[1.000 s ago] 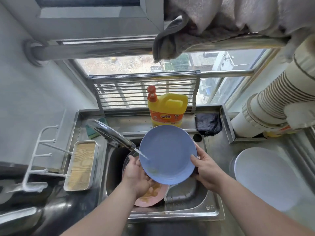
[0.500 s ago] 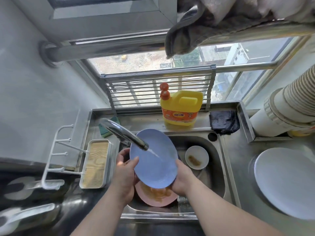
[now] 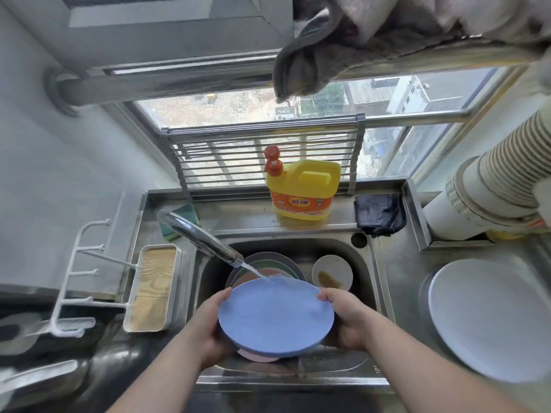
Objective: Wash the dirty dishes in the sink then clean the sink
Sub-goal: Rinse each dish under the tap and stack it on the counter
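Note:
I hold a blue plate (image 3: 275, 315) nearly flat over the steel sink (image 3: 365, 263). My left hand (image 3: 213, 326) grips its left rim and my right hand (image 3: 347, 317) grips its right rim. Water from the chrome tap (image 3: 202, 238) lands on the plate's far edge. Under it lies a pink plate (image 3: 258, 356), mostly hidden. Behind it a stack of plates (image 3: 268, 263) rests in the basin, beside a small white dish (image 3: 332, 271) with brown sauce.
A yellow detergent bottle (image 3: 302, 189) and a dark cloth (image 3: 380, 213) sit on the back ledge, a green sponge (image 3: 179, 216) behind the tap. A white plate (image 3: 489, 320) lies on the right counter. A wood-lined tray (image 3: 153, 287) stands left of the sink.
The blue plate has tipped from facing me under the tap to lying nearly flat, lower and nearer me. Both hands shifted to its side rims. The plates behind it show now.

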